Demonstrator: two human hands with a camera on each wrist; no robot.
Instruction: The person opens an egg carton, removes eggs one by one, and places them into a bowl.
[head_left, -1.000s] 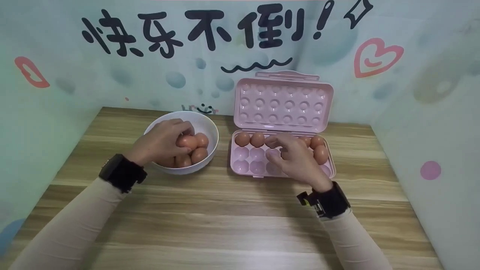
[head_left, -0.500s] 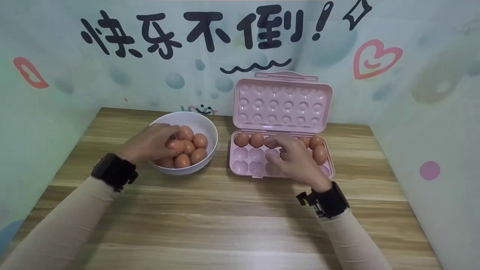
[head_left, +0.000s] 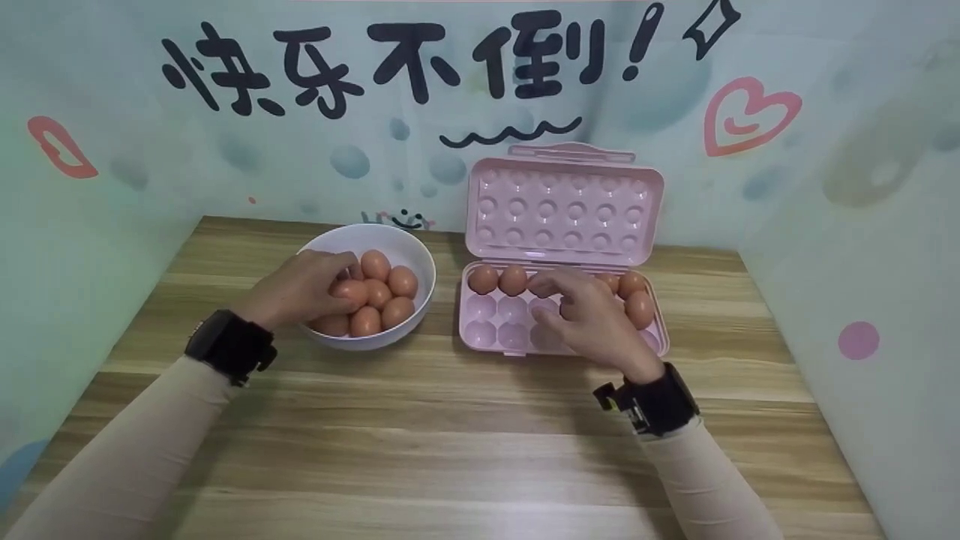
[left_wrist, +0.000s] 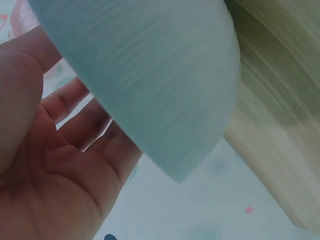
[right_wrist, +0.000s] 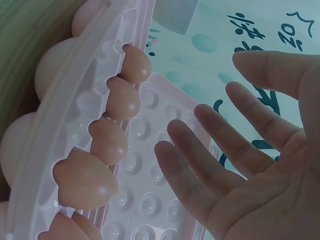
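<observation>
My left hand (head_left: 304,289) reaches over the left rim of a white bowl (head_left: 367,341) holding several brown eggs. Its thumb and fingers pinch a brown egg (head_left: 350,293) beside the other eggs (head_left: 376,293). The bowl's wall (left_wrist: 165,90) hides the fingertips in the left wrist view. My right hand (head_left: 589,315) hovers over a pink egg carton (head_left: 515,351), fingers loosely bent and spread with nothing between them. In the right wrist view, the right hand (right_wrist: 250,145) is beside eggs (right_wrist: 87,179) seated in the carton. Part of the back row is hidden behind this hand.
The carton's lid (head_left: 566,210) stands upright at the back, against a printed backdrop (head_left: 300,165). Hollows without eggs (head_left: 496,320) show at the carton's left front. Backdrop walls border the wooden table (head_left: 420,442) on both sides.
My left hand has moved a little left within the bowl, uncovering more eggs, then nearly stopped. The right hand has stayed over the carton.
</observation>
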